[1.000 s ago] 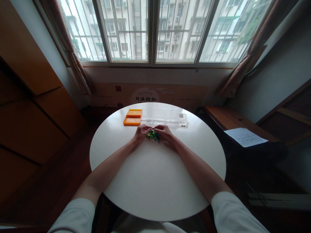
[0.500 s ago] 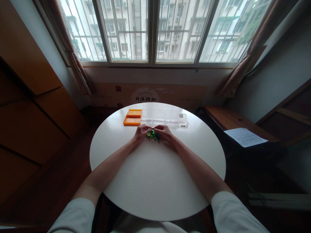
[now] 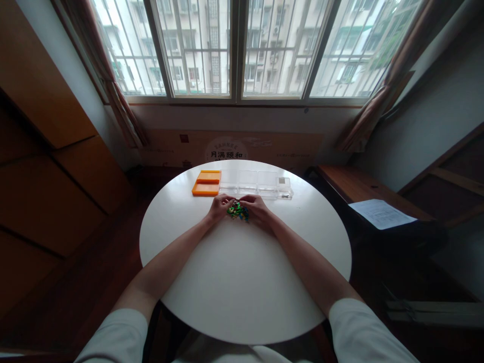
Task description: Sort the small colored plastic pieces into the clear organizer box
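A small heap of tiny pieces, mostly green with some blue and tan point(image 3: 237, 212), lies on the white round table point(image 3: 242, 282). My left hand point(image 3: 220, 205) is at the heap's left side, its thumb and fingertips pinched together. From the right, my right hand point(image 3: 257, 205) reaches in with its fingers closed in a pinch. Both sets of fingertips come close together at the far edge of the heap. Whatever they grip there is too small to make out.
Beyond my hands stand an orange open case point(image 3: 206, 187), several clear lidded boxes point(image 3: 248, 182) with lids raised, and a smaller clear box point(image 3: 284, 188) with something small inside. To the right, a paper sheet point(image 3: 381, 214) overhangs a wooden bench point(image 3: 351, 182).
Both hands stay in the same place over the heap, with only a slight shift at the fingertips. The boxes have not moved.
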